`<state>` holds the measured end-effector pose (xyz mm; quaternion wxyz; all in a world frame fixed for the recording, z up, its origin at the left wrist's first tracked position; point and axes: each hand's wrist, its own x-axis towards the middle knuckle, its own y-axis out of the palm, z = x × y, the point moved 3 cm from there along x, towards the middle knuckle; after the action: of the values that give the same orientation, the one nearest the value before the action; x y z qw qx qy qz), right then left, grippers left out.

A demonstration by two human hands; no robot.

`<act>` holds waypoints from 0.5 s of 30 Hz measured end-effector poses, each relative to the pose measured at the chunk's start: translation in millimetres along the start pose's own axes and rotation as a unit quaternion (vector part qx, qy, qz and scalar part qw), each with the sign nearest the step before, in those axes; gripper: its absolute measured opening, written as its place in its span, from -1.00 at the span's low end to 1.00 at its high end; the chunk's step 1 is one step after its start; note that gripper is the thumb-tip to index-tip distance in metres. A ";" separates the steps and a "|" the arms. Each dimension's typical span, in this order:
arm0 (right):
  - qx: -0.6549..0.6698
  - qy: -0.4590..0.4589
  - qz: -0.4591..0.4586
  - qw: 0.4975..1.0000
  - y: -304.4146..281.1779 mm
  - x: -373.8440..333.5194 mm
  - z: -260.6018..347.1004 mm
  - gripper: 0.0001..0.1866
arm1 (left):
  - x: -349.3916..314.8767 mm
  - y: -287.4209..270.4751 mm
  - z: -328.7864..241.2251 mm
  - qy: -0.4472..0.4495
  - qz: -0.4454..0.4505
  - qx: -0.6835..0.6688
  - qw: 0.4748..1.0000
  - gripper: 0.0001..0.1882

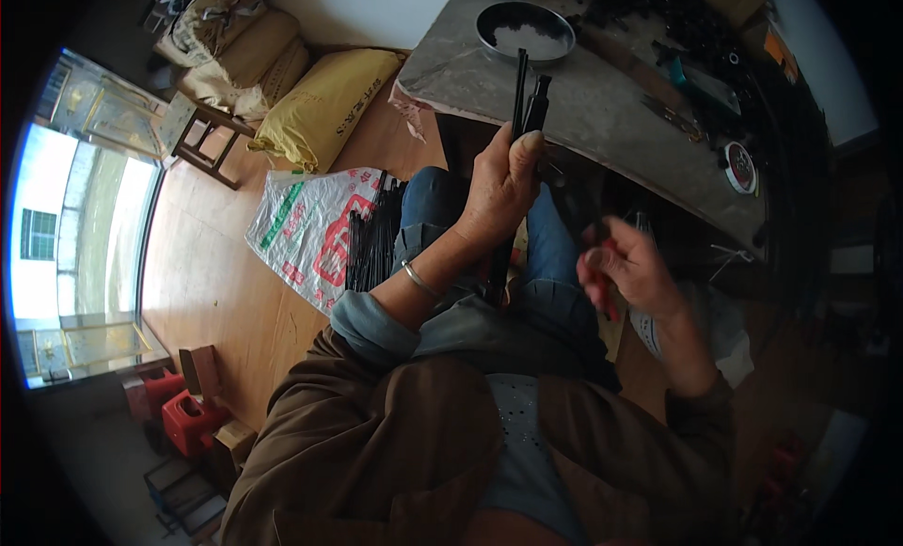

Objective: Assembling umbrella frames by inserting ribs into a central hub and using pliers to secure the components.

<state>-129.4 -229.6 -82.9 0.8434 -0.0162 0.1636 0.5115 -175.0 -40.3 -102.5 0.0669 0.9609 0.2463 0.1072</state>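
Observation:
My left hand (505, 184) is closed around a few long black rods (520, 90), held upright in front of my knees. Their upper ends stick out above my thumb, one of them thicker with a notched tip. Below the fist the rods run down between my legs. To the right, my right hand (628, 264) grips a pair of red-handled pliers (609, 303); their dark head is smeared by motion and points up toward the rods, apart from them. Several thin black rods (372, 240) lie in a bundle beside my left knee on a white woven sack (292, 231) with red print.
Ahead stands a grey table (451, 52) bearing a metal bowl (525, 33), heaped black parts (682, 24), a teal tray (705, 87) and a round tin (740, 167). Left are a yellow sack (324, 113), a wooden stool (207, 142) and red plastic stools (191, 424).

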 end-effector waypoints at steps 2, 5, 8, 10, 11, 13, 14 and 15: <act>0.284 0.114 0.164 0.938 10.1 -13.1 -10.2 -0.72 | -3.0 3.8 -1.8 0.024 0.027 0.032 0.999 -0.62; 0.256 0.138 0.205 0.935 1.4 -14.5 -0.3 -0.72 | -6.8 8.8 -10.4 0.023 0.038 0.017 0.999 -0.58; -0.254 0.022 0.024 0.967 -8.6 -15.2 25.9 -0.71 | -9.8 3.4 -11.0 -0.044 0.045 -0.044 0.997 -0.50; -0.298 -0.152 -0.087 0.938 -17.2 -14.8 25.8 -0.74 | -11.3 0.7 -14.6 -0.047 0.046 -0.058 0.996 -0.46; -0.162 -0.037 -0.048 0.985 -10.4 -20.7 26.6 -0.72 | -12.0 -0.4 -16.2 -0.055 0.034 -0.066 0.996 -0.46; 0.068 0.095 0.049 0.992 10.0 -29.8 11.1 -0.59 | -15.5 -2.4 -15.6 -0.066 0.020 -0.072 0.995 -0.46; 0.215 0.107 0.101 0.965 19.8 -34.2 -3.6 -0.60 | -16.5 -0.7 -16.3 -0.047 0.023 -0.039 0.998 -0.44; 0.354 0.118 0.157 0.914 29.0 -37.7 -17.8 -0.60 | -17.4 -0.2 -17.3 -0.025 0.020 -0.004 0.999 -0.42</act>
<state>-175.2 -251.6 -84.6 0.6776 0.2494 0.4325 0.5401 -194.1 -47.3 -88.8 0.0751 0.9677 0.2251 0.0855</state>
